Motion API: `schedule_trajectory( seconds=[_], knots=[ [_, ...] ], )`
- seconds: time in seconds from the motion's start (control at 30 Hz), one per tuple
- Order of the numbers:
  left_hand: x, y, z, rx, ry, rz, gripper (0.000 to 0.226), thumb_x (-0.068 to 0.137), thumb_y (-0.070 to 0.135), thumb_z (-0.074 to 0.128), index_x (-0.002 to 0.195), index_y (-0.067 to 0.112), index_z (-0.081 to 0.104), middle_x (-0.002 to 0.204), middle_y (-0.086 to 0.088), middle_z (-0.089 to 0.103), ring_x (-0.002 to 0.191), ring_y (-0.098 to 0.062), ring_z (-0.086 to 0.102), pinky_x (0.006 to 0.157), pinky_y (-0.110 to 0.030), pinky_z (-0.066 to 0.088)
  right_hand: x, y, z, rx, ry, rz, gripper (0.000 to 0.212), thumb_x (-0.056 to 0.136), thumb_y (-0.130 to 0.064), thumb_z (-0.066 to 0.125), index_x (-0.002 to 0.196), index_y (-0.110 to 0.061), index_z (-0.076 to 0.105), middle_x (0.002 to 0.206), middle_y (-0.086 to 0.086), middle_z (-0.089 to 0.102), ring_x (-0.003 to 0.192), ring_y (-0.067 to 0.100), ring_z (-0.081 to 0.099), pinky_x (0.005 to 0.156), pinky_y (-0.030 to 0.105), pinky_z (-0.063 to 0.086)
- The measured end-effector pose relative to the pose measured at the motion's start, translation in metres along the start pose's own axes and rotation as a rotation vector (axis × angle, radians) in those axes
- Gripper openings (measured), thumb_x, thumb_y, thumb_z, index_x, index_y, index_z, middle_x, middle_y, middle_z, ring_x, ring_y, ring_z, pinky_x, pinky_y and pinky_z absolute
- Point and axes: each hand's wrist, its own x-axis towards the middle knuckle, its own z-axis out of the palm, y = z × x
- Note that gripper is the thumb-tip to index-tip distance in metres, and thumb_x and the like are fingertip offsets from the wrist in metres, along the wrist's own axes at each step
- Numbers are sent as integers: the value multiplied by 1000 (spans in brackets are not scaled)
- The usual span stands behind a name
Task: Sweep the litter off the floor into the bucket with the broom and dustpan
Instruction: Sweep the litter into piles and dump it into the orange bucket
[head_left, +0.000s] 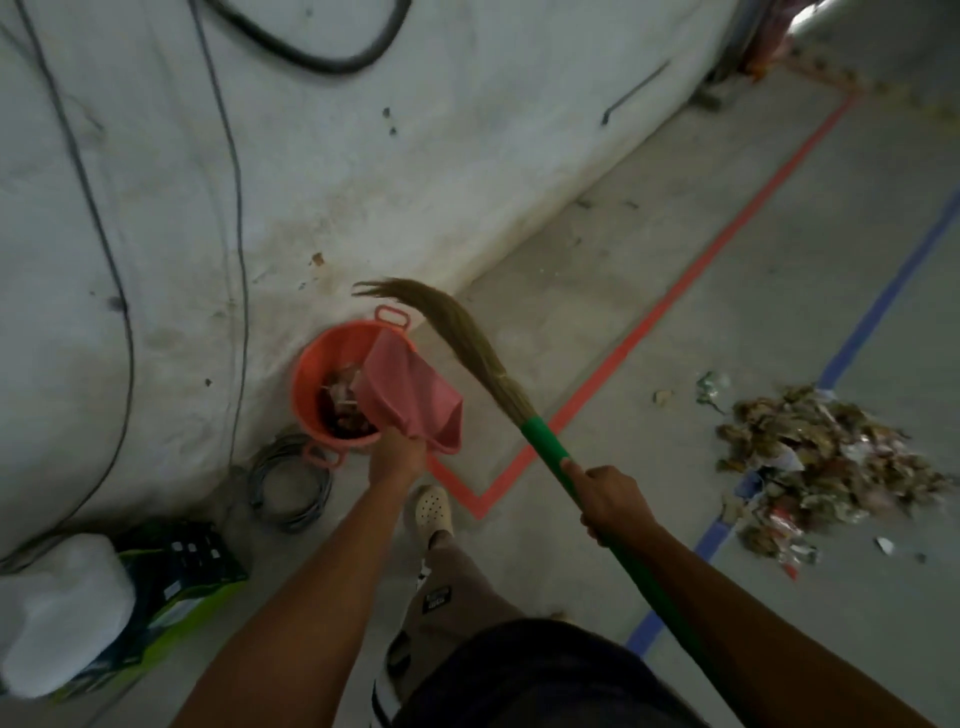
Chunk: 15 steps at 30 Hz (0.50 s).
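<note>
We tip the pink dustpan (410, 397) over the orange bucket (317, 384) with our left hand (397, 457); our right hand (615, 501) grips the broom (483, 358).

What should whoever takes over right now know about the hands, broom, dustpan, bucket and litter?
The left hand holds the pink dustpan tipped over the orange bucket by the wall.
The right hand grips the broom by its green handle, bristles raised beside the bucket.
Done: some litter lies in the bucket.
Left: a large litter pile sits on the floor by the blue tape; sweep it up and empty it.
</note>
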Motion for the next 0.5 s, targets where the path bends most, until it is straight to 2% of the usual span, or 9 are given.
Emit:
schedule_trajectory(
  seconds=[0.13, 0.23, 0.4, 0.5],
  knots=[
    [-28, 31, 44, -13, -24, 117, 41, 96, 35, 54, 116, 0, 61, 113, -26, 67, 100, -43, 66, 86, -51, 56, -31, 60, -33, 119, 75, 74, 57, 100, -60, 43, 88, -8, 64, 71, 11, 68, 50, 21, 63, 48, 29, 55],
    [-43, 68, 85, -38, -58, 228, 45, 90, 45, 53, 109, 5, 61, 107, -24, 69, 93, -44, 69, 82, -56, 58, -53, 100, -64, 247, 159, 146, 57, 100, -61, 43, 88, -9, 64, 71, 12, 68, 53, 23, 64, 50, 30, 56],
    [-63, 140, 171, -12, -166, 468, 68, 70, 63, 41, 93, 3, 64, 91, -26, 70, 82, -43, 70, 73, -54, 59, -84, 166, -117, 481, 327, 228, 56, 101, -57, 43, 87, -6, 63, 69, 11, 65, 52, 21, 61, 50, 30, 53],
    [-108, 183, 215, 32, -257, 549, 61, 77, 63, 43, 82, 5, 61, 82, -25, 69, 72, -40, 69, 66, -50, 59, -94, 206, -141, 603, 421, 301, 57, 100, -59, 45, 94, -5, 64, 72, 12, 67, 53, 21, 62, 50, 30, 52]
  ],
)
